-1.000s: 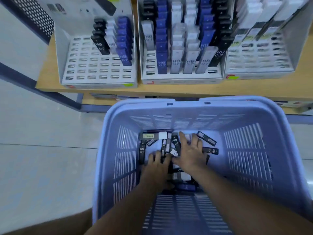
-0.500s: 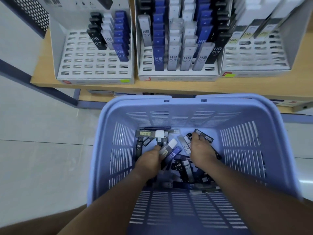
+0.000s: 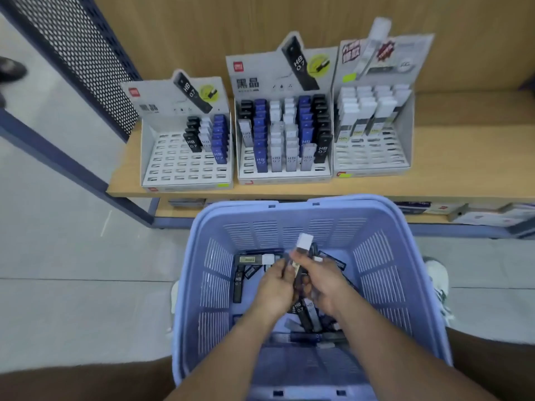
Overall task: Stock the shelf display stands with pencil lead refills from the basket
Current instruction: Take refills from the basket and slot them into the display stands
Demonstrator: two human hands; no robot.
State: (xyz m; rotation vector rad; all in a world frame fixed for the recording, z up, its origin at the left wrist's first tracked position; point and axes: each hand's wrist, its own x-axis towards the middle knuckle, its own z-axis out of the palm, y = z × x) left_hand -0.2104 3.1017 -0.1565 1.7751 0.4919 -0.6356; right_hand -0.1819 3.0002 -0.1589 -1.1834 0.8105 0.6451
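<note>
Both hands meet over the basket [image 3: 385, 273], sharing a small bundle of refills [image 3: 302, 257]. The left hand [image 3: 275, 287] curls loosely round the lower ends; the right hand [image 3: 325, 285] is closed on the bundle, whose long axis points up and away toward the 3 stands [image 3: 285, 172] on the shelf [image 3: 451, 180]. The cases are slim, hard, glossy plastic sticks, black, white and blue. More lie loose on the slatted basket floor. The left stand [image 3: 185, 166], mostly empty, lies nearer the left hand.
</note>
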